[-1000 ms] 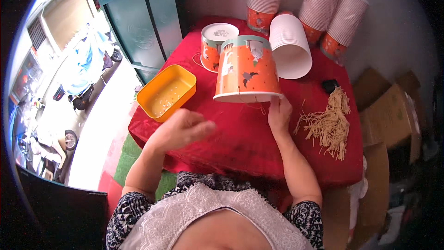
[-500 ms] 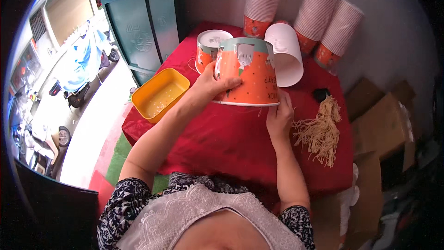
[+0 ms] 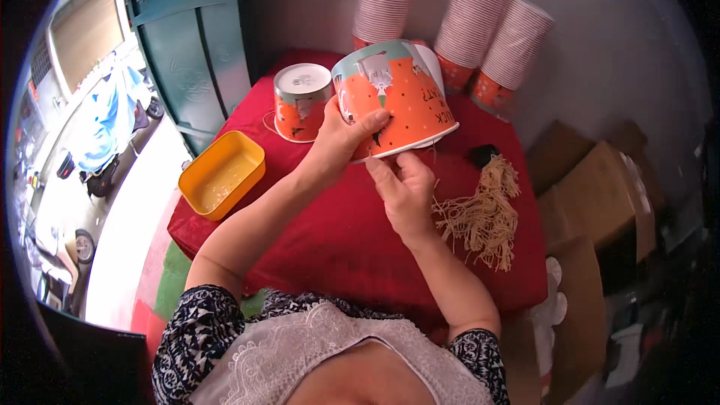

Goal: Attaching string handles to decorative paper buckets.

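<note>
An orange paper bucket [image 3: 401, 105] with a grey-green band is held upside down and tilted above the table, its white rim facing down. My left hand [image 3: 341, 139] grips its left side, thumb pressed on the printed wall. Beneath the rim, my right hand [image 3: 407, 199] has thumb and index finger drawn together at the edge; anything pinched there is too small to make out. A similar paper bucket [image 3: 301, 112] stands upside down to the left, a thin string loop beside it. To the right lies a bundle of beige strings [image 3: 491, 214] with a black piece [image 3: 481, 154] at its top.
A red cloth [image 3: 322, 232] covers the table. At its left edge sits a yellow plastic tub [image 3: 201, 189] with small white bits inside. Tall stacks of paper buckets [image 3: 471, 22] stand along the wall. Cardboard boxes [image 3: 600, 195] are at the right, a green metal door [image 3: 202, 52] at the left.
The bucket has tilted, its right side rising. My right hand has moved left along the rim to below its front edge. The whole view has shifted, so the table things sit farther left.
</note>
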`<state>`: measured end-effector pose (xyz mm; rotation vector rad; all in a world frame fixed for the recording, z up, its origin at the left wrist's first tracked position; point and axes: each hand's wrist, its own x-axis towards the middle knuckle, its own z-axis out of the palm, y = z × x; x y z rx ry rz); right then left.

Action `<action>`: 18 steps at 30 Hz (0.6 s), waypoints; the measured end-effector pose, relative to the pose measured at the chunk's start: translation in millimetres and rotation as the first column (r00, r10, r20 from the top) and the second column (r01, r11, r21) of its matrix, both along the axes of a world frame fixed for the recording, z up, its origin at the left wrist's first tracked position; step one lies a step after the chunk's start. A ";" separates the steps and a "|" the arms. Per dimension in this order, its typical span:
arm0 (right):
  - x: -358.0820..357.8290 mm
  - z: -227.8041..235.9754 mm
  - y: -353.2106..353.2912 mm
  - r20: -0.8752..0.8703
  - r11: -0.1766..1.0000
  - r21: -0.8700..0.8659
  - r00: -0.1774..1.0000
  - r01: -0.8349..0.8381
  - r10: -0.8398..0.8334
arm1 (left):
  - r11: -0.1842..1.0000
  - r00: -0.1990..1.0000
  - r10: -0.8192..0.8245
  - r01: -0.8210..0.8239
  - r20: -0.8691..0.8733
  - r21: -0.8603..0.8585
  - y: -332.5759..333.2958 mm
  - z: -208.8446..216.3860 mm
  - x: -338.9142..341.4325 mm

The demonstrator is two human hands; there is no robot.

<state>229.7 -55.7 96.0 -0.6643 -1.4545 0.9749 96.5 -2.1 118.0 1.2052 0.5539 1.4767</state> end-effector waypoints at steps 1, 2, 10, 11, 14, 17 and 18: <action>-3.0 0.7 0.0 -0.054 0.997 -0.040 0.996 0.063 -0.065 | 1.000 0.999 0.028 -0.028 0.029 -0.001 7.1 -8.3 4.2; -5.5 -0.2 2.0 -0.106 0.990 -0.021 0.984 0.141 -0.143 | 0.998 0.997 0.055 -0.055 0.057 -0.005 8.2 -9.3 9.6; 4.1 -1.5 15.5 0.166 0.391 0.882 0.604 0.263 -0.780 | 0.963 0.962 0.252 -0.260 0.102 0.070 3.0 -1.4 19.4; 4.1 -1.9 13.1 0.194 0.375 0.907 0.597 0.194 -0.779 | 0.943 0.945 0.326 -0.327 0.015 0.066 2.6 -1.4 12.9; 3.6 -12.3 5.9 0.193 0.372 0.926 0.768 0.063 -0.610 | 0.962 0.962 0.269 -0.268 0.036 -0.044 5.0 1.3 -13.6; 17.9 -18.2 22.4 0.215 0.557 0.768 0.693 0.316 -0.689 | 0.993 0.986 0.120 -0.122 0.115 0.006 4.6 2.0 -42.1; 18.4 -17.0 35.4 0.139 0.586 0.668 0.697 0.459 -0.704 | 0.992 0.986 0.123 -0.125 0.115 0.008 1.4 4.1 -44.3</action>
